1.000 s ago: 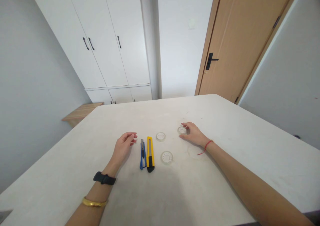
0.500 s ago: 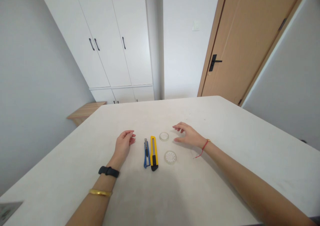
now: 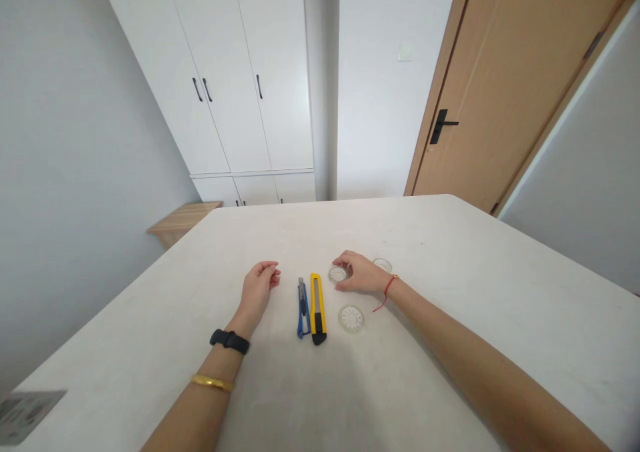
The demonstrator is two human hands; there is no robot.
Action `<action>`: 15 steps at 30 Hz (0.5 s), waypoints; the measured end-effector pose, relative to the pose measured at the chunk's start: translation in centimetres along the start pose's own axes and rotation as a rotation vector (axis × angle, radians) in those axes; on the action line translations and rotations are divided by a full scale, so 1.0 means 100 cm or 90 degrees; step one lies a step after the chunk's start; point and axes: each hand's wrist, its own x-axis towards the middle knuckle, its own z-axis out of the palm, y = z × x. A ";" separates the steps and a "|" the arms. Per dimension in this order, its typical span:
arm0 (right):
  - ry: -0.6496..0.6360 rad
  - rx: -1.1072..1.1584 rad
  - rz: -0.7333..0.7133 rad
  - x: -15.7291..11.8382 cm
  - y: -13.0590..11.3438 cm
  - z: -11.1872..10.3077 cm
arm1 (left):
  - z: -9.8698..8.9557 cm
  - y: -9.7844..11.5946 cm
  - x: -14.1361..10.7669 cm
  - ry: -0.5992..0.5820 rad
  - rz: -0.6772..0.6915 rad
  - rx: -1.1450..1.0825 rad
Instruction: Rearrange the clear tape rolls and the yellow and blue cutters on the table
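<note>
My right hand (image 3: 356, 272) spans a clear round plastic disc (image 3: 338, 275), with thumb and fingertips at its edge, and the disc lies flat on the table. A second clear disc (image 3: 383, 265) lies just beyond that hand, and a third, with a ring of holes, (image 3: 351, 319) lies below it. My left hand (image 3: 259, 287) rests loosely curled and empty, left of a blue utility knife (image 3: 303, 309). Beside that knife lies a larger yellow utility knife (image 3: 317, 309).
All this lies on a pale table (image 3: 450, 259) with a far edge and corner. A grey flat card (image 3: 27, 415) lies at its lower left. Beyond stand white cabinets (image 3: 225, 92), a wooden shelf (image 3: 184, 222) and a wooden door (image 3: 500, 85).
My right hand has moved left, from the disc at the right onto the middle disc. The discs and knives stay in place on the table, and the whole view has shifted as my head turned.
</note>
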 end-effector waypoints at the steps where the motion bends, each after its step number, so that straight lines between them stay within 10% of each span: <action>1: -0.002 -0.001 -0.001 0.000 0.000 0.000 | 0.000 0.000 0.000 0.002 0.000 -0.001; 15: 0.049 0.127 -0.005 0.002 -0.015 -0.042 | -0.002 0.002 -0.001 -0.004 0.000 0.003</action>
